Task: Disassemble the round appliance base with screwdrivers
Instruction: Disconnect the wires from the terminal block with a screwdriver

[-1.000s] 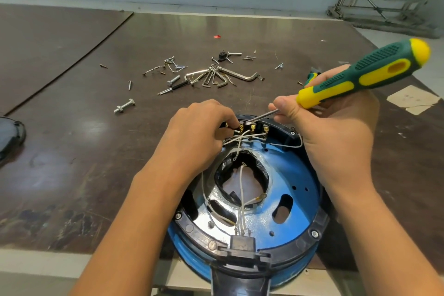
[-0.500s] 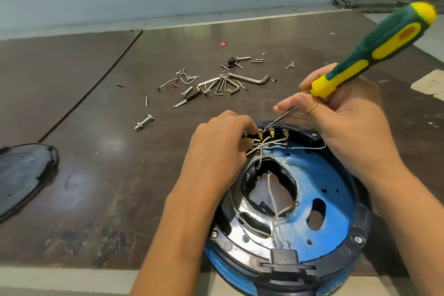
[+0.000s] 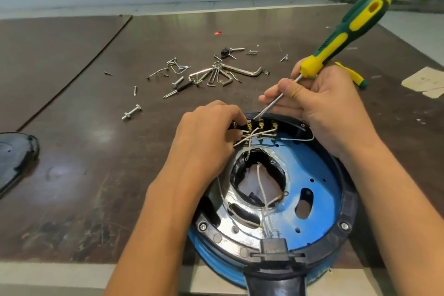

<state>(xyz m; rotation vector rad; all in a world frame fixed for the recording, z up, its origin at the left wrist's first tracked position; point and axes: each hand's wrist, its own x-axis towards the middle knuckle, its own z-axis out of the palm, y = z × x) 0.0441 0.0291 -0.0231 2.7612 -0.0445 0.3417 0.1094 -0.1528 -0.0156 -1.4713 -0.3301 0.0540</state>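
Blue metal filled the lower right of the frame: the round appliance base [image 3: 312,175] lay open side up at the near edge of the table [image 3: 72,175], its black socket [image 3: 274,250] on the rim closest to you. White wires [image 3: 259,180] ran from there across the central hole to the terminal strip [image 3: 261,125] at the far rim. Your left hand [image 3: 206,137], fingers curled, pinched the left end of that strip. Your right hand [image 3: 322,108], just beyond the far rim, gripped the screwdriver [image 3: 348,29] by its metal shaft between thumb and fingers. Its green-and-yellow handle slanted to the upper right, with the tip down at the strip's far edge. A second screwdriver [image 3: 355,77] poked out behind that hand. Farther back at centre lay a bolt [image 3: 131,112], screws [image 3: 135,90] and hex keys [image 3: 242,71]; a black cover [image 3: 14,156] sat at the left edge.
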